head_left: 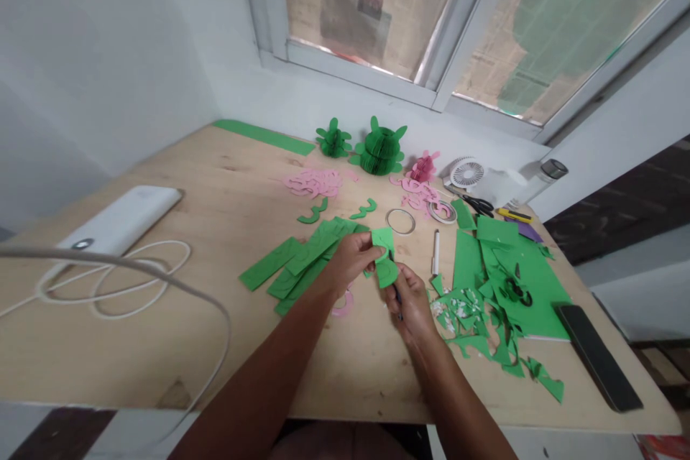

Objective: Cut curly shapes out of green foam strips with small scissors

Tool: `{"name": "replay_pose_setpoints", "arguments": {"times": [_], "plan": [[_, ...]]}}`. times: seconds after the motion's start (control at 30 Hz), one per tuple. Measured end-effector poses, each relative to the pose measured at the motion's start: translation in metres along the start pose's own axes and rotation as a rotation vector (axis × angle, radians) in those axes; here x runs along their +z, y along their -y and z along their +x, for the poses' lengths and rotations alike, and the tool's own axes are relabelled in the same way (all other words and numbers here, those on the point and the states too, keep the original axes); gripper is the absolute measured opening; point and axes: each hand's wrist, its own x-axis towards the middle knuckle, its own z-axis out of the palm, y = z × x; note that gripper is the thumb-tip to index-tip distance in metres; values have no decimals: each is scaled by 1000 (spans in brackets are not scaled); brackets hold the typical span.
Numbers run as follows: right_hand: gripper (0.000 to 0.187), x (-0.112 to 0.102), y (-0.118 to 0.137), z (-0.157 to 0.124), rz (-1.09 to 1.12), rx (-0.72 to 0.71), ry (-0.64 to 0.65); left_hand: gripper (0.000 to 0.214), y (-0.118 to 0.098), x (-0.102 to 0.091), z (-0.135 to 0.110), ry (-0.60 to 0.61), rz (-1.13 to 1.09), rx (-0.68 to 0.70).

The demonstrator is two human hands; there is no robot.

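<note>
Green paper piece (387, 274) is pinched in the left hand (352, 258) above the wooden table (226, 223), and scissors (398, 296) are gripped by the right hand (414, 303) against it; pink cutouts (313, 183) are heaped beyond.

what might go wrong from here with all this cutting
The scissors in the right hand might nick the left hand, whose thumb pins the green paper piece close by. A slip could also spoil that small piece. The dark phone lies near the table's edge and might get knocked off.
</note>
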Motion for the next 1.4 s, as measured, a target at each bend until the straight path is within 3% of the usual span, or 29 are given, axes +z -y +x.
{"name": "replay_pose_setpoints", "arguments": {"times": [0.5, 1.4], "plan": [[42, -2, 0, 0, -15, 25, 20, 19, -4, -3, 0, 9, 31, 4], [43, -6, 3, -1, -77, 52, 70, 17, 1, -17, 2, 186, 206, -39]]}}
